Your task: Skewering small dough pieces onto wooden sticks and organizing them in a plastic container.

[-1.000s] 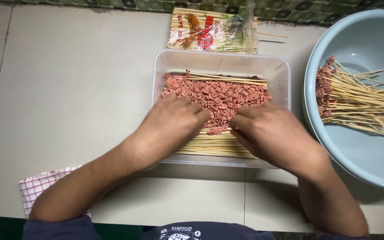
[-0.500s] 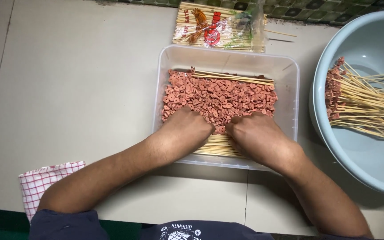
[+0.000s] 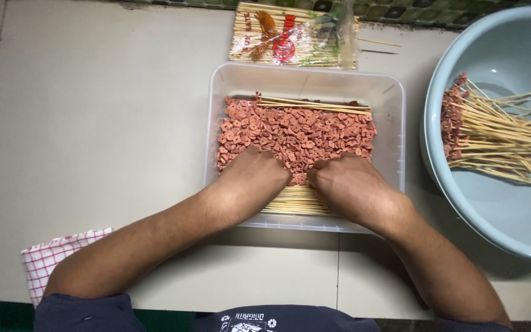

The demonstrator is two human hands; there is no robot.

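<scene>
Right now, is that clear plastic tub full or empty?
Partly full. The clear tub holds a layer of reddish sausage slices over bamboo skewers; its walls rise bare above them.

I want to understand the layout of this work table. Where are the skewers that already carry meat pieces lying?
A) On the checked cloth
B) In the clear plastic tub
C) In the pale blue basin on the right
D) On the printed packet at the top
C: the loaded skewers lie in the pale blue basin at the right, their meat ends to the left, while both hands work in the clear plastic tub.
</scene>
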